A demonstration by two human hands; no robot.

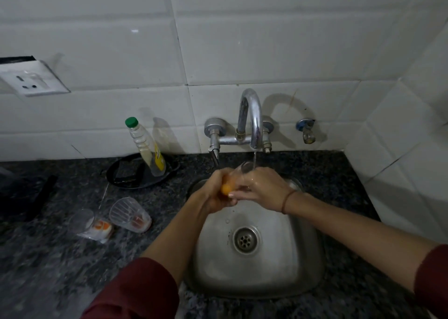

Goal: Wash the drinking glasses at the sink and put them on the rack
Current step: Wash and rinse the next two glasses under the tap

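Steel sink sunk in a dark speckled stone surface, round drain at the middle of the bowl. Above its far edge, a clear drinking glass gripped between both hands, tilted with the mouth up toward the wall, right under the thin stream of water from the curved chrome tap. Left hand curled round the lower end of the glass, right hand wrapped over its side from the right, fingertips meeting the left hand's. Orange patch between the fingers at the glass's lower end; hard to tell whether part of the glass or something pressed against it. Thin thread band on the right wrist, dark red sleeves on both forearms. Left of the sink on the surface, a ribbed glass lying on its side, and just beside it a second, blurred glass against a white and orange packet. Farther back, a clear bottle with a green cap, leaning in a black tray close to the white tiled wall. Wall socket at upper left, small separate valve right of the tap
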